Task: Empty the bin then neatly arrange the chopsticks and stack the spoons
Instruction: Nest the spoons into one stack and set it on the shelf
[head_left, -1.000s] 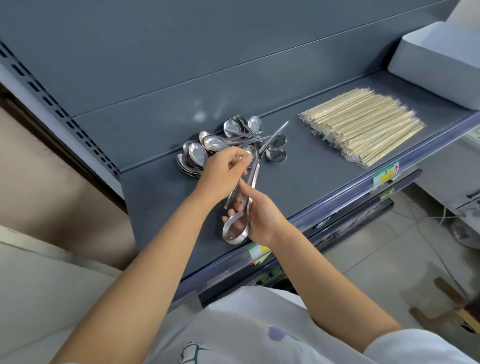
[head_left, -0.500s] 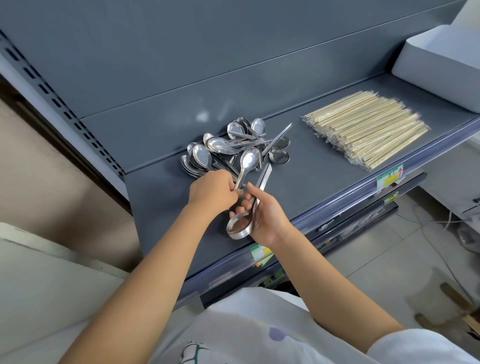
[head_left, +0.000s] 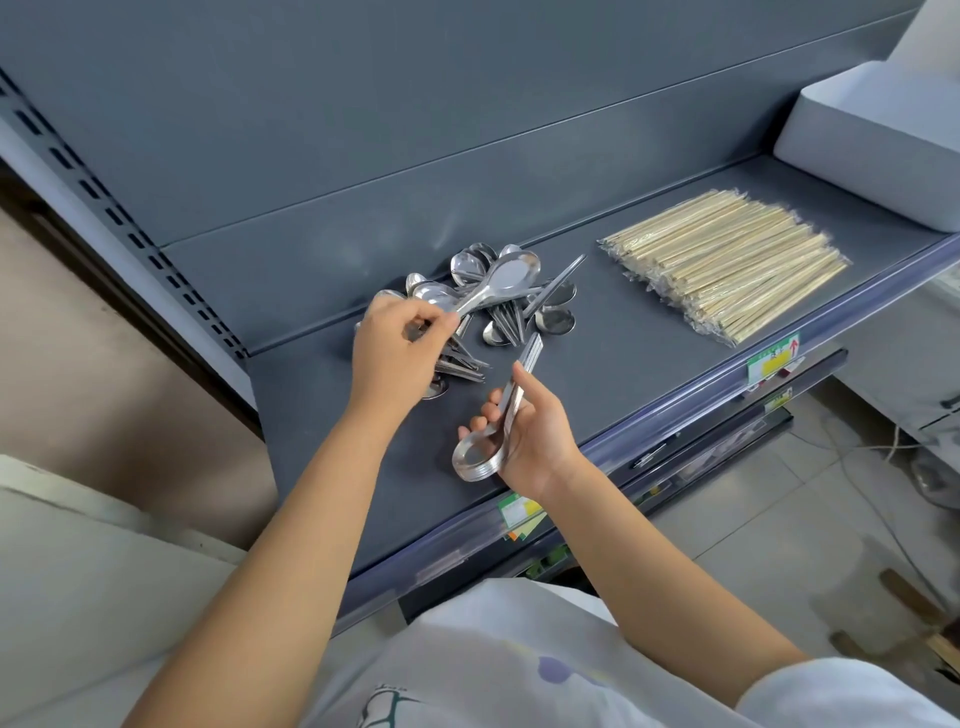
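While right hand (head_left: 535, 441) grips a nested spoon stack (head_left: 480, 457) just in front of the loose spoon pile (head_left: 556, 319) on the shelf (head_left: 623, 374), left hand (head_left: 395, 353) pinches one spoon (head_left: 506, 278) by the handle above it. Chopsticks (head_left: 727, 270) lie right of the pile.

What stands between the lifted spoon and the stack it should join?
Nothing visible. The left hand holds the spoon lifted over the loose pile; the stack in the right hand is nearer the shelf edge, with open air between them.

White short-sleeved shirt (head_left: 483, 639) printed with 1 purple dot (head_left: 550, 669) and dark-green lines (head_left: 384, 707).
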